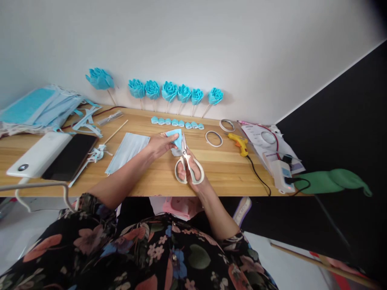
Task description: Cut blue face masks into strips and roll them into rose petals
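Note:
My left hand (pixel 163 143) pinches a small folded piece of blue mask fabric (pixel 175 137) above the middle of the wooden table. White-handled scissors (pixel 185 155) are in my right hand (pixel 193 167), its fingers through the handle loops. The blades point away from me and lie against the right edge of the fabric; whether they are cutting into it I cannot tell. A pale piece of material (pixel 176 152) shows beneath the fabric. Beyond my hands lies a row of small folded blue pieces (pixel 174 122). To the left of my left hand lies a flat face mask (pixel 129 149).
Several blue fabric flowers on sticks (pixel 169 92) lean along the wall. Tape rolls (pixel 214 139) and a yellow glue gun (pixel 240 145) lie right, its cord running toward a power strip (pixel 282 177). Stacked masks (pixel 39 106), a white power bank (pixel 40 153) and a dark phone (pixel 69 157) are left.

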{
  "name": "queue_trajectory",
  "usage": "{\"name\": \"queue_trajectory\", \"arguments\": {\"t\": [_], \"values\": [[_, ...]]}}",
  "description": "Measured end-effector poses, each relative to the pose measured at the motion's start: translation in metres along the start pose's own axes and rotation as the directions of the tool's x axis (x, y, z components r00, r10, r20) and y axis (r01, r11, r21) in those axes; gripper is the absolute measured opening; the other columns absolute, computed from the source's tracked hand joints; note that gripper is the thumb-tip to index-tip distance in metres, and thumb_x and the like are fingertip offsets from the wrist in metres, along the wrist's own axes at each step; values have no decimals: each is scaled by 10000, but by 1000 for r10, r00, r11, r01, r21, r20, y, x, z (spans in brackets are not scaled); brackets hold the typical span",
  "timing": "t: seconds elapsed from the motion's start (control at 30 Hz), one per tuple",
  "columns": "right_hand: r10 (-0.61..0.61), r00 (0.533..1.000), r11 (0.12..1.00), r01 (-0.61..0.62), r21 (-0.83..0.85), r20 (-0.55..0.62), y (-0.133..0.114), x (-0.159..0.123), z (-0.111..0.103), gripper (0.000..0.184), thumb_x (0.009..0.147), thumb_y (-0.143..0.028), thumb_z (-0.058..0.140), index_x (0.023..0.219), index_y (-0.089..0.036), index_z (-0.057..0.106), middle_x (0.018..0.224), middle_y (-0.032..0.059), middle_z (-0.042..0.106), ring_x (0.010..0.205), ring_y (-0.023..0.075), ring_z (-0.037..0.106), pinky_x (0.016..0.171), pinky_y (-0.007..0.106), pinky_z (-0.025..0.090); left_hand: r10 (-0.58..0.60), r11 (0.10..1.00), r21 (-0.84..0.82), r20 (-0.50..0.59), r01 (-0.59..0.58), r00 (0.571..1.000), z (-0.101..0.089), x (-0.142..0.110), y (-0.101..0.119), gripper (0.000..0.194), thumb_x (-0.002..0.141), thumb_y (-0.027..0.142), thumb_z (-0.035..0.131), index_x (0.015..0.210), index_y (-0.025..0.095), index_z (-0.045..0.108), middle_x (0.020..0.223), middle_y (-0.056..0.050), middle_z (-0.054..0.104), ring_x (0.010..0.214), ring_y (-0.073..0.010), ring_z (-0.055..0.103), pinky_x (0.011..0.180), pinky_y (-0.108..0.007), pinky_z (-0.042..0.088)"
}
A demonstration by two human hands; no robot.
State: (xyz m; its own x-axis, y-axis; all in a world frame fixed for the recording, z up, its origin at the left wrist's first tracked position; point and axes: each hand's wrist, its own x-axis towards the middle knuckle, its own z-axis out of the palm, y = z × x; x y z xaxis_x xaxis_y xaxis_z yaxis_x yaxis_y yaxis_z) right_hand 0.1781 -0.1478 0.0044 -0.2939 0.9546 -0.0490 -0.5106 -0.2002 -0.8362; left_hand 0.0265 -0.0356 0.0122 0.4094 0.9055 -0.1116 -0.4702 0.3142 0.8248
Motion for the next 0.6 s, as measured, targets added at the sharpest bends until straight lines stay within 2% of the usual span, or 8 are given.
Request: {"name": "queue_trajectory", "arguments": {"t": [0.23,0.4,0.6], "values": [[-7,1000,1000,7,-25,-19,-3,3,-4,737,801,-687,725,1372,-267,523,655,-61,547,491,102,415,424,217,365,-37,997,74,96,30,995,1,-1,-4,359,589,330,992,705,95,746,663,-63,736,611,-146,671,564,-231,526],[-10,999,1000,9,-23,-38,-6,6,-1,734,803,-672,726,1384,-276,517,671,-57,544,516,107,434,444,223,384,-18,996,85,80,11,997,-1,1,-6,327,636,328,970,724,104,750,666,-63,741,603,-139,672,550,-219,520],[-41,996,999,41,2,-83,-5,4,1,785,776,-665,759,1401,-271,492,631,-74,535,458,78,359,401,192,306,4,996,93,92,-12,996,-4,3,-6,370,602,360,982,744,94,767,694,-84,755,608,-148,670,541,-223,513]]}}
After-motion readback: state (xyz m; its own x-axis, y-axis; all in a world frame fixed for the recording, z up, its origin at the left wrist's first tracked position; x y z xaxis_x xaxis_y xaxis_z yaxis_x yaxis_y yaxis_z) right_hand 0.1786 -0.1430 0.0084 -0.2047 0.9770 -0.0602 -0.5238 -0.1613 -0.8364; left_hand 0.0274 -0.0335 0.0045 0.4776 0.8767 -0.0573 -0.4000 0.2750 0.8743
